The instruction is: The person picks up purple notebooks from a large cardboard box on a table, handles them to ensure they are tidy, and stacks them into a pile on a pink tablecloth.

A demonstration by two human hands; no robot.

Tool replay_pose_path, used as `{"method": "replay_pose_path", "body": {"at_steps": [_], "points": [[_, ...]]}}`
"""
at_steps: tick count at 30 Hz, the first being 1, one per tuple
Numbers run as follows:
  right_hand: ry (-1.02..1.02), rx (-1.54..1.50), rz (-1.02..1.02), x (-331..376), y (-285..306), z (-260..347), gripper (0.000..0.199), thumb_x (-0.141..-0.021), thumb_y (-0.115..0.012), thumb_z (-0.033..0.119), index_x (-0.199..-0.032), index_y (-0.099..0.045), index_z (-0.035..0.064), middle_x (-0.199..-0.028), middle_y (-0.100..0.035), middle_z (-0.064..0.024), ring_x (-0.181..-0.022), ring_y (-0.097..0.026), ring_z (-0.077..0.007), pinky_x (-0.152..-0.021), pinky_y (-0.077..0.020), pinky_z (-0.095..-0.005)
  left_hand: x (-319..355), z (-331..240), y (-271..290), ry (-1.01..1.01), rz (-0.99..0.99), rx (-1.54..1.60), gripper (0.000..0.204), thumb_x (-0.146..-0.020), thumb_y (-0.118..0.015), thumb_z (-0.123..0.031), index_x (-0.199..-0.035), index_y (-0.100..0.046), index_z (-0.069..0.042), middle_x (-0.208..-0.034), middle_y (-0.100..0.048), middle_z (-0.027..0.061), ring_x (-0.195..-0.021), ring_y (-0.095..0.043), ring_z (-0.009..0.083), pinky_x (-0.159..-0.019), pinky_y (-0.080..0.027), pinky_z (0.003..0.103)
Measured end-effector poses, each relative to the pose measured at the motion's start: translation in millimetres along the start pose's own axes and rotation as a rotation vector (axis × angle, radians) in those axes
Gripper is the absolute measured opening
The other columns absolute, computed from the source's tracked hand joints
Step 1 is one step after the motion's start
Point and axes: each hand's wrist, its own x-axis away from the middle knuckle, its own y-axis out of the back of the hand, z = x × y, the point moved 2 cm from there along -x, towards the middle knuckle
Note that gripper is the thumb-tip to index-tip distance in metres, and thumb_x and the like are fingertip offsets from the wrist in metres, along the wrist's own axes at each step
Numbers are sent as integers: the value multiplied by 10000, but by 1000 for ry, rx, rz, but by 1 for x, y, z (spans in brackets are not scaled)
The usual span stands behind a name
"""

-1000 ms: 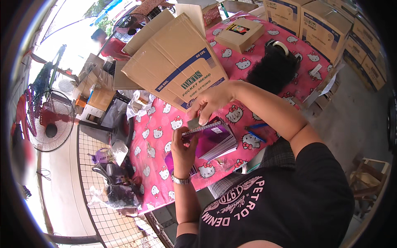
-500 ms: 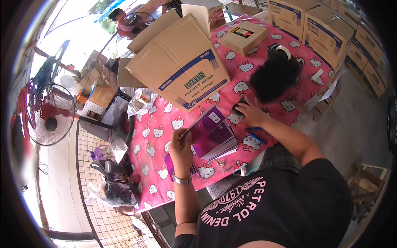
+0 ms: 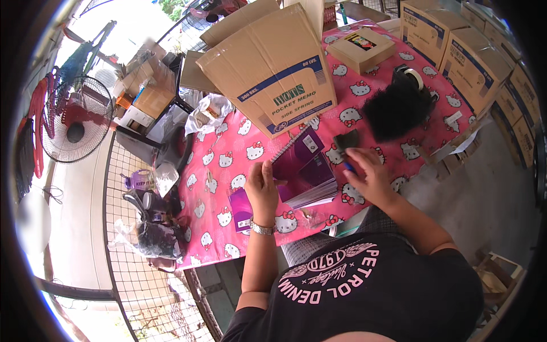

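Note:
My left hand [image 3: 262, 191], with a metal-band watch at the wrist, is closed on the left edge of a purple spiral notebook [image 3: 306, 154]. That notebook lies tilted over a stack of notebooks [image 3: 319, 195], whose white page edges face me. Another purple notebook [image 3: 241, 206] lies partly under my left hand. My right hand [image 3: 370, 175] is just right of the stack, its fingers closed around a slim blue tool [image 3: 349, 167]; its exact kind is hidden. Just beyond those fingertips lies a small dark pad [image 3: 346, 140] on the tablecloth.
An open cardboard box [image 3: 273, 74] stands behind the notebooks on the pink patterned tablecloth [image 3: 256, 149]. To the right are a black bristly heap [image 3: 396, 111], a tape roll [image 3: 415, 78] and a flat carton [image 3: 361, 50]. A fan [image 3: 77, 128] stands left; stacked cartons [image 3: 470, 65] stand right.
My right hand has left the dark pad, drawn back toward me and taken hold of the blue tool that lay on the table. My left hand stays on the notebook. The whole view has shifted.

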Motion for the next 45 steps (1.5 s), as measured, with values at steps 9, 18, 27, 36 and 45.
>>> {"method": "replay_pose_path", "body": {"at_steps": [9,18,27,36,45], "points": [[259,-42,127,-47,-23,87,565,-781,-780,190,-1286,-586,29,-1186,-638,-116,-1086,-591,-304,-951,-477,-433,7,-10,-4,13,91,53,193,-973,-610,-60,-1128,-583,52,-891,-676,82,-763,-667,108,-562,-571,251],[324,102,167,-55,-36,97,509,-766,-758,189,-1230,-625,26,-1175,-661,-80,-1068,-593,-260,-931,-469,-420,17,3,-2,-88,51,158,155,-950,-553,49,-1090,-618,60,-976,-681,71,-838,-641,84,-674,-543,219],[-443,-871,589,-55,-35,90,366,-912,-681,190,-1211,-633,-18,-1094,-673,-171,-977,-657,-253,-858,-505,-358,24,-11,5,-489,-243,-276,218,-852,-649,79,-1055,-696,15,-922,-705,101,-809,-685,172,-718,-545,273],[-200,29,120,15,-20,-53,412,-786,-744,149,-1167,-626,47,-1023,-627,-164,-1011,-608,-359,-869,-485,-448,67,110,135,167,-654,-147,273,-918,-658,-63,-1174,-597,8,-1000,-640,60,-733,-610,133,-524,-487,257],[-355,360,21,-32,-37,-163,145,-823,-670,157,-915,-618,57,-976,-634,-131,-933,-612,-339,-789,-527,-440,69,108,124,204,-452,-1007,317,-766,-728,-109,-1065,-653,-31,-1223,-554,179,-1094,-595,360,-913,-487,489]]}}
